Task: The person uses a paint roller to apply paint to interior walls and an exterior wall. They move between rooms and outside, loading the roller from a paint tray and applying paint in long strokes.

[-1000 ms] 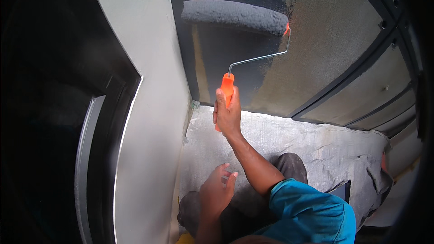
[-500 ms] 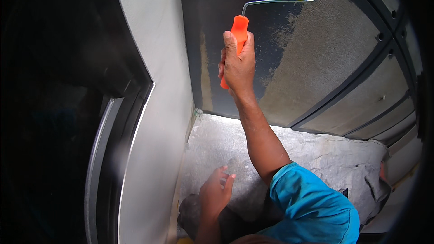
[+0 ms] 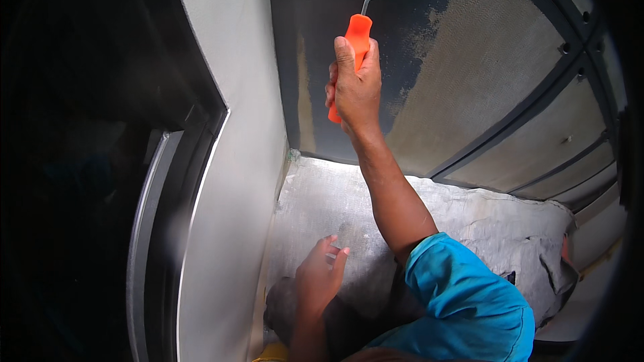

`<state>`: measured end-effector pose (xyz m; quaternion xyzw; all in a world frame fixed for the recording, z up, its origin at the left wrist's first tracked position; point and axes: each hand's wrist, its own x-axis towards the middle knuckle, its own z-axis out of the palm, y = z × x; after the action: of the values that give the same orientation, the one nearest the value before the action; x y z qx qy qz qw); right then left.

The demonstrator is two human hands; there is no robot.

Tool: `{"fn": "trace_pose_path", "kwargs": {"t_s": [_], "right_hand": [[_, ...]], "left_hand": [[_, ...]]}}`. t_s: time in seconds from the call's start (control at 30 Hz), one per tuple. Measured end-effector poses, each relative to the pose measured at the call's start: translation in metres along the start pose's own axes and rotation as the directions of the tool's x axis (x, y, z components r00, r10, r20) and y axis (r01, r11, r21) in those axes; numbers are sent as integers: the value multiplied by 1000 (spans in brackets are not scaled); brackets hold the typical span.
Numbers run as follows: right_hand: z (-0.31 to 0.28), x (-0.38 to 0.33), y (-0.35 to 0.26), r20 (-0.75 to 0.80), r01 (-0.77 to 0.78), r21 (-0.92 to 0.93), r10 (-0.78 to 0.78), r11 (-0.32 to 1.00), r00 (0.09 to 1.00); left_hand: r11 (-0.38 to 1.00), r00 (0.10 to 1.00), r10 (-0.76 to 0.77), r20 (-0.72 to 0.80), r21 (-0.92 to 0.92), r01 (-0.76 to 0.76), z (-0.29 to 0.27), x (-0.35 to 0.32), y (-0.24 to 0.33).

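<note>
My right hand (image 3: 357, 87) is closed around the orange handle of a paint roller (image 3: 360, 27), arm stretched upward. From the handle a bent metal rod leads up and right; its orange end cap shows at the top edge, while the roller sleeve is almost wholly out of view. Behind it stands a wall panel (image 3: 483, 74), coated dark grey on the left and along its seams, with bare grey-brown surface to the right. Low in the view, my left hand (image 3: 320, 271) hangs over the floor sheet, fingers loosely apart and holding nothing.
A pale side wall (image 3: 231, 214) rises on the left, beside a dark door or window frame (image 3: 194, 134) with a long metal handle (image 3: 144, 228). Wrinkled grey-white sheeting (image 3: 469, 214) covers the floor up to the panel's foot. Something yellow (image 3: 272, 352) shows at the bottom edge.
The roller and my right hand sit slightly higher in the picture, and the sleeve has passed mostly beyond the top edge. My left hand looks nearly unmoved.
</note>
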<state>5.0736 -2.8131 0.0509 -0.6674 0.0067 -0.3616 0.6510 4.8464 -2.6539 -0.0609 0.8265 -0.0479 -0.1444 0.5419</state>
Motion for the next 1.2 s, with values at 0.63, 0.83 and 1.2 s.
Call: {"fn": "trace_pose_path", "kwargs": {"t_s": [0.63, 0.83, 1.2], "right_hand": [[-14, -164, 170, -122, -481, -135, 467, 866, 876], [-20, -223, 223, -167, -567, -153, 545, 809, 822], [-28, -300, 285, -248, -771, -131, 732, 624, 634]], "left_hand": [[994, 989, 93, 112, -66, -86, 5, -27, 15], [998, 979, 12, 205, -70, 3, 0, -39, 18], [997, 964, 21, 264, -81, 1, -9, -46, 15]]}}
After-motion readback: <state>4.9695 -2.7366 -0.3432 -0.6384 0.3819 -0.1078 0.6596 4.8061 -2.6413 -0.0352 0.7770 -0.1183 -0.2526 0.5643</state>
